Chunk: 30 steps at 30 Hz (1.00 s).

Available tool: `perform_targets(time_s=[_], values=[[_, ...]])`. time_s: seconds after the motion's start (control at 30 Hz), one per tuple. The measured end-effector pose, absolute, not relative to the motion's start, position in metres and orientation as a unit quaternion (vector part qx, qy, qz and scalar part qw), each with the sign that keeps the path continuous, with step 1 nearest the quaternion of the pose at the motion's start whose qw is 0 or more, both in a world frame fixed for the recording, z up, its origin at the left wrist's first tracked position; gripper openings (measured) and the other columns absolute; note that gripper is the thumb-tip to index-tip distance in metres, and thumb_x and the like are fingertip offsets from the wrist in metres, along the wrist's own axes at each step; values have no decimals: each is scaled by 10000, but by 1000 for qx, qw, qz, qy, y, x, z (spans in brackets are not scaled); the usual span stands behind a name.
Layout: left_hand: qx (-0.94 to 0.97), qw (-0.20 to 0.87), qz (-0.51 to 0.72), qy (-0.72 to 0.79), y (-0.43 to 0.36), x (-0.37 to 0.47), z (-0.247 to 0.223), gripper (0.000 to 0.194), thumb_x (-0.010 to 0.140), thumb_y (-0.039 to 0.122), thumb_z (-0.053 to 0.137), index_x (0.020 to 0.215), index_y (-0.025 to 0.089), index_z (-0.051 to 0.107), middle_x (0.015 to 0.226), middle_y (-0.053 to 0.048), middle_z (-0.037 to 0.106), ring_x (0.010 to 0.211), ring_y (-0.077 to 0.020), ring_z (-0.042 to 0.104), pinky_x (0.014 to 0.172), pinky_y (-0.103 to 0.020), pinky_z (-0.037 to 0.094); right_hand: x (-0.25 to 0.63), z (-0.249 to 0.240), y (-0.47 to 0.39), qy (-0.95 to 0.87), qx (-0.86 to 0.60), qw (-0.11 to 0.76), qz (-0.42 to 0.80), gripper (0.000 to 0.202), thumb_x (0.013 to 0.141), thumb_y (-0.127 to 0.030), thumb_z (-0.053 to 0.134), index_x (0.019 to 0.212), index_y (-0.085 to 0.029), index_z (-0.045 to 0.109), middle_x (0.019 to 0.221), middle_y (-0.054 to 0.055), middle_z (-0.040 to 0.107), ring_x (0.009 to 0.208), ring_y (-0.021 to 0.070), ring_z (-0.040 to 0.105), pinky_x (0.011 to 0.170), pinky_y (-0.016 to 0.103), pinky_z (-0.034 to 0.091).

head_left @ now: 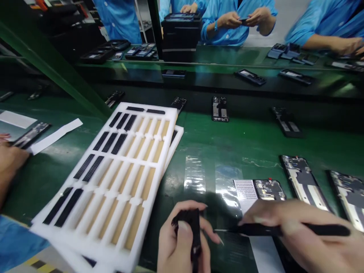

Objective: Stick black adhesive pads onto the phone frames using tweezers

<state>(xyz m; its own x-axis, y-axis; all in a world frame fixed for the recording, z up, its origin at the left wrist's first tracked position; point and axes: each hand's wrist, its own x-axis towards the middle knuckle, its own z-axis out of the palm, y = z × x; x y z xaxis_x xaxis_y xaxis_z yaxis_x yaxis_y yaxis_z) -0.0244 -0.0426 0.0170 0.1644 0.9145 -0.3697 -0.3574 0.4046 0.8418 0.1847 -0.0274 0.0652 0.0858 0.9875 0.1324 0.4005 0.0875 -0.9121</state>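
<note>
Close to the front edge, my left hand (178, 246) pinches a small black moulded part (194, 229) between thumb and fingers. My right hand (304, 220) grips a slim black tool (258, 229), which looks like tweezers; its thin metal tip points left, just short of the left fingertips. Partly hidden behind the right hand lies an opened phone body (270, 189) with its circuit board showing. A white strip with a dotted patch (245, 189) is beside that phone and runs under the hand.
White foam trays (155, 212), stacked askew on the left, hold black strips in some slots. Clear film pieces (195, 174) lie mid-bench. More phone bodies (303, 180) are at right and along the back (220, 109). Another person's hand (13, 163) is at far left; blue-sleeved people work opposite.
</note>
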Motion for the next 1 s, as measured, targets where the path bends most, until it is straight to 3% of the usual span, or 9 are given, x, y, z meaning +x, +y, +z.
perform_targets(time_s=[0.07,0.2,0.73,1.0], values=[[223,763,468,386,-42,-16,25,546,939,681,426,1079,186,609,724,-38,697,364,-23,463,376,-117,334,180,64,-26,-613,-558,433,354,261,940,-439,613,806,-295,784,748,3,783,687,181,766,645,197,635],[195,802,465,319,-39,-9,27,470,979,610,421,1066,188,609,762,-34,713,377,-12,464,371,-99,331,175,57,-19,-626,-541,422,371,196,952,-387,615,880,-319,784,827,-23,791,748,143,771,699,126,608],[223,806,442,325,-37,-8,24,421,1008,543,414,1047,169,603,792,-40,705,379,-13,466,336,-91,306,176,59,-18,-635,-539,428,351,193,965,-334,596,899,-319,776,855,-33,790,796,128,767,727,112,598],[211,806,449,323,-37,-4,21,270,936,412,608,1026,163,660,818,-66,728,384,-19,464,348,-106,301,175,54,-25,-655,-533,428,321,187,958,-304,588,896,-333,762,862,-58,787,764,116,760,679,99,585]])
